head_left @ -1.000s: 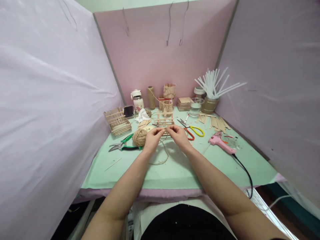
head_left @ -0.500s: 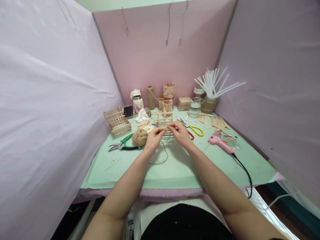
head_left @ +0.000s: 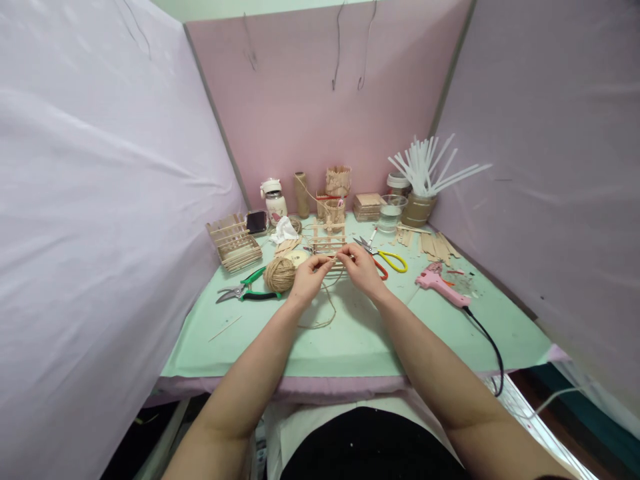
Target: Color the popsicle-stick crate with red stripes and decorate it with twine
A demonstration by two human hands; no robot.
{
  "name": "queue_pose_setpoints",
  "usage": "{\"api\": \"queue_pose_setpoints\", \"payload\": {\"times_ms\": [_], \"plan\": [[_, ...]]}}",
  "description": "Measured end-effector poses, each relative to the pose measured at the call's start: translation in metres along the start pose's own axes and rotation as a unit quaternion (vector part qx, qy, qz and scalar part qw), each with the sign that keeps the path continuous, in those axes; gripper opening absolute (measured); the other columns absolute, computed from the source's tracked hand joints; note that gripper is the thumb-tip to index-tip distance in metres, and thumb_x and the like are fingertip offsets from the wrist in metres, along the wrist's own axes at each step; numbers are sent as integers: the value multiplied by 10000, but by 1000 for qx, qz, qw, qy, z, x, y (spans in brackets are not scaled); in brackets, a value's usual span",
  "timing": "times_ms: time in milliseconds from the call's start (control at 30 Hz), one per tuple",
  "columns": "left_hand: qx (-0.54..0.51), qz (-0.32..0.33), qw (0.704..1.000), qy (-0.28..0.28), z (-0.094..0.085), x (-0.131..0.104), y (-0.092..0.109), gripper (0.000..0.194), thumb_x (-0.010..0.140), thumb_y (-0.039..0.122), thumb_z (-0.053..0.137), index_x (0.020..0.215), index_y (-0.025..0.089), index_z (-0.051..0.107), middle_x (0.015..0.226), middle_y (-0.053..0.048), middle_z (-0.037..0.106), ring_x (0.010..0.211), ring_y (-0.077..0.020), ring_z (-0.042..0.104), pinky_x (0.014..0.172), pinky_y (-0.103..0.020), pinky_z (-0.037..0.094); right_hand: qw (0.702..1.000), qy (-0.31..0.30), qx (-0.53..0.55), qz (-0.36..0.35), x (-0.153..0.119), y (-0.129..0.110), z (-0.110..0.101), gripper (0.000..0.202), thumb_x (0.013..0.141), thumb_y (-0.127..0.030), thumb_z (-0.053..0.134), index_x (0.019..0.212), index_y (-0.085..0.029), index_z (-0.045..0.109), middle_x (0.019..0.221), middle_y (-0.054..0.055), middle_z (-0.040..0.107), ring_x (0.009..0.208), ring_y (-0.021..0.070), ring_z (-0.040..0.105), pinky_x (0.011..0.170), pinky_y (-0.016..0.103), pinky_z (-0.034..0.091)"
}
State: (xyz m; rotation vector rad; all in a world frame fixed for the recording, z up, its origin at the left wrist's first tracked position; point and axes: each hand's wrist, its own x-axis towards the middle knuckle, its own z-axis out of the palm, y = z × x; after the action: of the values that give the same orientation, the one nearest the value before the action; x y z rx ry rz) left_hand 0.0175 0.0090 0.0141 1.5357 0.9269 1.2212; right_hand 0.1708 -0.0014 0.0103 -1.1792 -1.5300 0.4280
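Note:
Over the middle of the table, my left hand (head_left: pixel 309 277) and my right hand (head_left: pixel 359 267) meet fingertip to fingertip, both closed in a pinch on jute twine (head_left: pixel 331 308). The short piece between the fingers is mostly hidden; a loose length curves down onto the table below. Beside my left hand sits the ball of jute twine (head_left: pixel 279 275). Just behind my hands stands a small frame of wooden sticks (head_left: pixel 330 239), its lower part partly covered by them. Scissors with red handles (head_left: pixel 381 269) lie by my right hand.
Green-handled pruning shears (head_left: pixel 247 292) and a stick basket (head_left: pixel 235 247) lie left. On the right are yellow-handled scissors (head_left: pixel 394 261), a pink glue gun (head_left: pixel 443 285) with its cord over the edge, a cup of water (head_left: pixel 391 217) and white glue sticks (head_left: pixel 425 167) in a pot.
My hands stay at nearly the same spot, the fingertips shifting only slightly on the twine. Nothing else on the table has visibly moved.

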Motion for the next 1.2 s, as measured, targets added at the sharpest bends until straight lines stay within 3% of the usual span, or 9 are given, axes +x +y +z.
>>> {"api": "queue_pose_setpoints", "payload": {"times_ms": [233,333,467,567,733,867,1033,1200], "plan": [[6,2,1000,4,0,0,0,183,739,335,679,773,155,689,753,-32,669,718,-141,559,735,-279,442,1000,24,-8,16,0,4,1,138,852,-312,512,825,-206,596,887,55,613,876,208,562,824,359,444],[39,30,998,47,-1,0,0,167,757,315,666,794,158,707,792,-46,690,747,-155,575,736,-282,443,996,59,-38,-58,-4,-2,2,135,853,-285,532,937,-218,614,1036,88,588,991,234,551,863,385,453],[97,82,988,83,-2,-1,-2,147,791,279,631,823,170,724,833,-58,695,787,-169,592,725,-282,443,980,38,-85,-177,-10,-10,4,144,851,-256,567,977,-239,633,1071,94,565,1061,254,527,936,424,435],[114,105,985,79,-2,-2,-2,141,799,259,624,843,187,737,838,-57,696,796,-172,594,703,-275,435,975,17,-106,-193,-11,-12,5,134,875,-262,547,961,-249,649,1033,89,576,1027,252,528,926,431,434],[104,104,987,66,0,-3,-1,141,797,272,636,836,188,743,828,-57,700,777,-171,600,682,-271,435,988,35,-71,-134,-10,-12,7,134,899,-292,510,868,-231,625,949,82,611,965,246,539,892,421,432],[100,99,988,61,0,-3,-1,141,792,271,639,831,182,742,824,-57,707,770,-173,607,701,-281,444,999,22,24,-17,-9,-9,11,145,869,-334,520,819,-212,583,867,54,610,845,202,556,783,350,457],[102,106,987,59,0,-3,-2,113,773,273,657,784,195,738,778,-44,687,737,-169,589,685,-280,437,976,-28,165,138,-6,-2,15,283,796,-480,567,798,-199,604,732,0,608,684,147,524,609,267,426],[107,100,988,46,2,-3,-2,107,769,262,651,777,187,725,789,-44,686,745,-167,589,696,-277,436,960,-43,216,171,-5,-3,13,344,735,-528,624,786,-187,634,668,-21,580,577,110,457,530,242,371]]}}
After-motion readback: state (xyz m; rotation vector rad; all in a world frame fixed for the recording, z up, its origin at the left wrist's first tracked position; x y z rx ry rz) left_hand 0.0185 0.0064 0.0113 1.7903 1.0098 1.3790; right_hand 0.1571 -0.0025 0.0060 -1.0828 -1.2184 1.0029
